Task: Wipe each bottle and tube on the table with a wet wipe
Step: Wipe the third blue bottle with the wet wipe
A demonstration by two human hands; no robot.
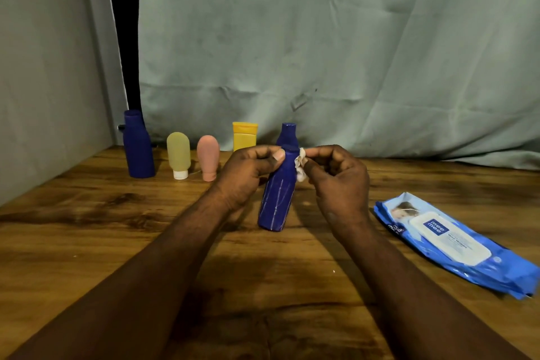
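My left hand (248,172) grips the upper part of a dark blue bottle (276,199), which leans slightly; its base is at or just above the wooden table (87,228). My right hand (339,181) pinches a crumpled white wet wipe (301,166) and holds it against the bottle's upper right side. Just behind the held bottle shows the top of another dark blue bottle (288,133). Along the back stand a large blue bottle (138,146), a pale yellow tube (178,155), a pink tube (208,156) and a yellow tube (245,137), partly hidden by my left hand.
A blue pack of wet wipes (455,245) lies flat on the right side of the table. A grey-green cloth (321,52) hangs behind the table, and a grey wall (43,82) borders its left edge.
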